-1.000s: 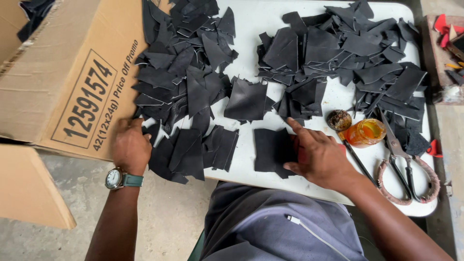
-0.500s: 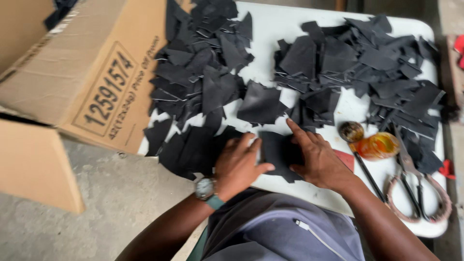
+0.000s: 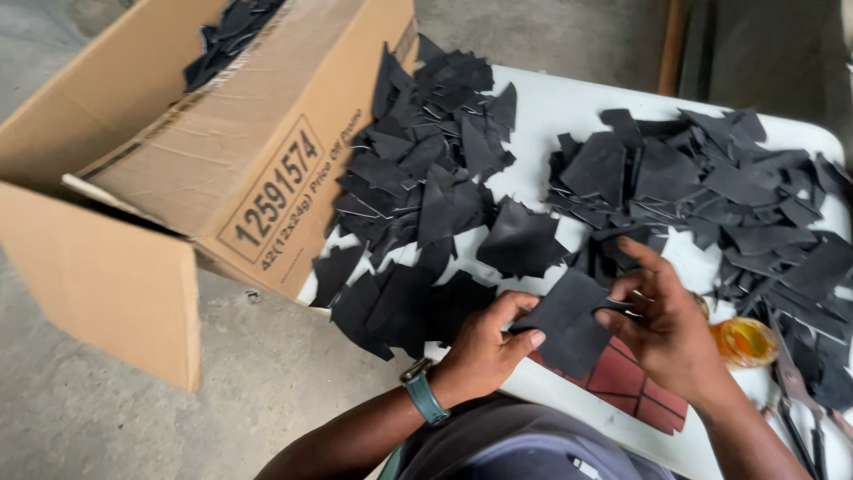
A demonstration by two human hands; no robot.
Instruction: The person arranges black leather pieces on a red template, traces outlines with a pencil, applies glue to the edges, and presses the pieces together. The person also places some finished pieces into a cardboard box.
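I had my left hand (image 3: 484,342) and right hand (image 3: 662,324) pinched shut on one black piece (image 3: 569,320); the heap (image 3: 418,191) at eleven o'clock risked sliding off the table (image 3: 551,111).

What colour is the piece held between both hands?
Black piece, matte, held by left hand and right hand; head view.

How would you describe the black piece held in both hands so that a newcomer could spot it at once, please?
Start at the white table, strewn with heaps of black cut pieces. At its near edge, the left hand and right hand pinch one flat, roughly square black piece between them. Unlike its neighbours, it is lifted clear, above a red tile-patterned mat.
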